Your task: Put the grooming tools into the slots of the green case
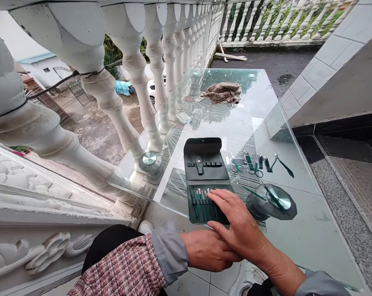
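Observation:
A dark green manicure case (207, 158) lies unfolded at the near edge of the glass table. Slim metal manicure tools (199, 194) sit in the loops of its lower half. My right hand (235, 218) reaches over that half, fingers stretched and thumb apart; the fingertips touch or hover just over the tool tops. Below it is my left hand (204, 248), its back upward and its fingers hidden by the right hand. Right of the case lie scissors (236, 166), nail clippers (248, 160) and a cuticle nipper (283, 165). Thin green tools (275, 197) lie over a round metal table support.
The glass table (299, 181) stands on metal-capped supports, one being the left support (151, 159). A crumpled brown cloth (224, 93) rests at the far end. White balusters (133, 57) line the left side. A tiled wall (324, 65) rises on the right.

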### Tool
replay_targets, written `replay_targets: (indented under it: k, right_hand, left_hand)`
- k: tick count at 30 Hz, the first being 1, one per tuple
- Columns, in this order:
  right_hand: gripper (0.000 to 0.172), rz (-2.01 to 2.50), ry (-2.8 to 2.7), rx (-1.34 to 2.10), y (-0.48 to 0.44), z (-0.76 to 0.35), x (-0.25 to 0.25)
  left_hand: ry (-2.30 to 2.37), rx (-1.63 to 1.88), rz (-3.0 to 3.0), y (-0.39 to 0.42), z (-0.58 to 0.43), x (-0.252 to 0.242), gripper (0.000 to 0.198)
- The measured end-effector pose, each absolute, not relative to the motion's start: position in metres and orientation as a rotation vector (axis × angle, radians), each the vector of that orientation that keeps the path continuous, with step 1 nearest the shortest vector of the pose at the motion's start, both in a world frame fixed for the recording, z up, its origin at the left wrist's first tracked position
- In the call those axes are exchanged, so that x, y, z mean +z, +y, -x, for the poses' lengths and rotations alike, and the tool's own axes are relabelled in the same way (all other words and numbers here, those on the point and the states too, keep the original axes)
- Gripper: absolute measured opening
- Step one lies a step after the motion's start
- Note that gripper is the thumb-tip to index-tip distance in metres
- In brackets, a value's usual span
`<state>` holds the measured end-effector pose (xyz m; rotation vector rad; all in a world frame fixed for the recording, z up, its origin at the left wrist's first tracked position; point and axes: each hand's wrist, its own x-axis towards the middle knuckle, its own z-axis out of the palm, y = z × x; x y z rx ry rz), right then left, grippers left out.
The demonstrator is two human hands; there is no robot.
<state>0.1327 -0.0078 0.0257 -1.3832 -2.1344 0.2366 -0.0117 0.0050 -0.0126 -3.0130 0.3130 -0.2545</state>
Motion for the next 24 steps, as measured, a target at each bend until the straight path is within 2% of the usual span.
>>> replay_targets:
  k: [10,24]
  right_hand:
    - [0.057,1.45,-2.199,0.29,0.0,-0.1306,0.0252]
    - [0.049,1.443,-2.155,0.335,0.0017,-0.128,0.0284]
  left_hand:
    - [0.263,-0.423,3.007,0.0032,0.0117,-0.0111,0.031]
    - [0.244,-0.336,3.001,0.0013,0.012,-0.0143,0.031]
